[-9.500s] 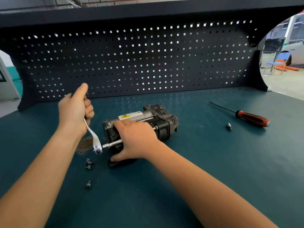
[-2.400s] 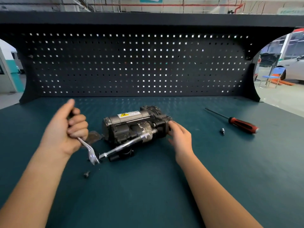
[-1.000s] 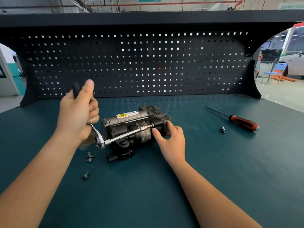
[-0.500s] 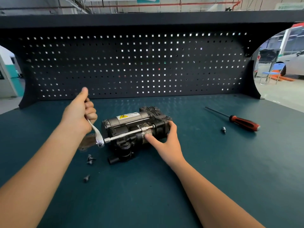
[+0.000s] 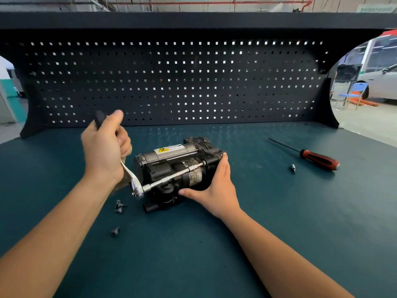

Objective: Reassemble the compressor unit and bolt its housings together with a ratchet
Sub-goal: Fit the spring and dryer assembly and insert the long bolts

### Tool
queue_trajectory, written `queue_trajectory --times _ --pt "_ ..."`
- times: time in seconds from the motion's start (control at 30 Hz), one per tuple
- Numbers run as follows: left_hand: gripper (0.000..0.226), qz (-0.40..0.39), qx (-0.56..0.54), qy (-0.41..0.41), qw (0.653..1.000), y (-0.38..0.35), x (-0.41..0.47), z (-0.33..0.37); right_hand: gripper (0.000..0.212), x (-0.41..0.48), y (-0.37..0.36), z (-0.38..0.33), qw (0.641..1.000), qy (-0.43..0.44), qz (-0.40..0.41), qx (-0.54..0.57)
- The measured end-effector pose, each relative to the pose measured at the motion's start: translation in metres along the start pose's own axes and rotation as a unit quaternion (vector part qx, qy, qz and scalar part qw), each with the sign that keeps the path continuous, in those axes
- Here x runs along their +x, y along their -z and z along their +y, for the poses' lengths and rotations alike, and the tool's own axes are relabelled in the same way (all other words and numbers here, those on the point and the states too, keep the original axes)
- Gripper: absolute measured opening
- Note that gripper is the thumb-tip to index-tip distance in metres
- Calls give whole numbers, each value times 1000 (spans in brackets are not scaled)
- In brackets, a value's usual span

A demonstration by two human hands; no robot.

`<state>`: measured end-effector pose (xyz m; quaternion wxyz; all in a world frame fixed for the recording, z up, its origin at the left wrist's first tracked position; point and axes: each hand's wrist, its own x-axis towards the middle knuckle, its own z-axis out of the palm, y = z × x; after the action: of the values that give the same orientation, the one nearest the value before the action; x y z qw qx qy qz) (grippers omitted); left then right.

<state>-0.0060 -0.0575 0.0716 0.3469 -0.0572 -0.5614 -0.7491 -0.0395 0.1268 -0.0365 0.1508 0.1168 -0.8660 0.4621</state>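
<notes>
While our left grip [image 5: 105, 151] is closed tight round the handle of the ratchet [image 5: 137, 188], thumb on top, the tool's head sits just left of the compressor unit [image 5: 169, 155], which lies on its side on the surface [image 5: 279, 222]. Loose bolts [image 5: 119, 206] lie just below the ratchet head. A long extension runs rightward along the unit's front to a fastener near the right housing. Our right grip [image 5: 217, 186] clasps that end, thumb low, fingers up the side. Farther right lie a small bit [image 5: 292, 168] and a screwdriver [image 5: 318, 159]. We judge the socket could cam off if the extension tilts, or the unit could twist under torque. The socket hides the bolt head, and a brownish piece behind our left wrist is hard to make out.
</notes>
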Motion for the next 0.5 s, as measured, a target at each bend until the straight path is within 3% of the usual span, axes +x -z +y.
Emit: queue_trajectory --times 0.17,0.5 --pt "40 -72 23 11 997 -1 13 6 143 0 2 -1 1000 -5 -5 -2" --pt "47 -116 28 3 993 -2 30 3 147 -2 1 -9 998 -29 0 -56"
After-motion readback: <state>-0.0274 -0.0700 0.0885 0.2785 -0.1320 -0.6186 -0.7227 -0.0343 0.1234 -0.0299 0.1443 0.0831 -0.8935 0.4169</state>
